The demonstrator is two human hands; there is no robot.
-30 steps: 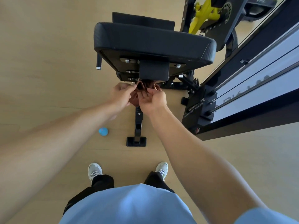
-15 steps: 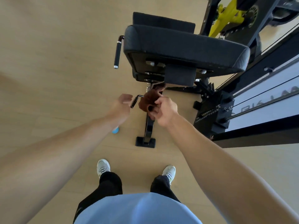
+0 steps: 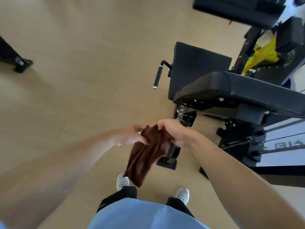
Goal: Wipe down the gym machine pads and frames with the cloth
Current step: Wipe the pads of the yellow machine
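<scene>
You're pinching the brown cloth (image 3: 148, 152) with both hands, left hand (image 3: 132, 136) and right hand (image 3: 175, 131), hanging near the seat pad (image 3: 239, 90). Probably refolding; keep a clean face outward before hitting the frame (image 3: 173, 152).

Cloth (image 3: 148, 152): brown, soft matt terry-like pile, gripped by fingers (image 3: 162, 125). Seat pad (image 3: 239, 90) beyond them: black stitched vinyl, slight sheen. Frame (image 3: 171, 156): glossy black painted metal. Handle (image 3: 157, 77): matt grip, chromed end. Floor (image 3: 82, 63): matt wood-look.
</scene>
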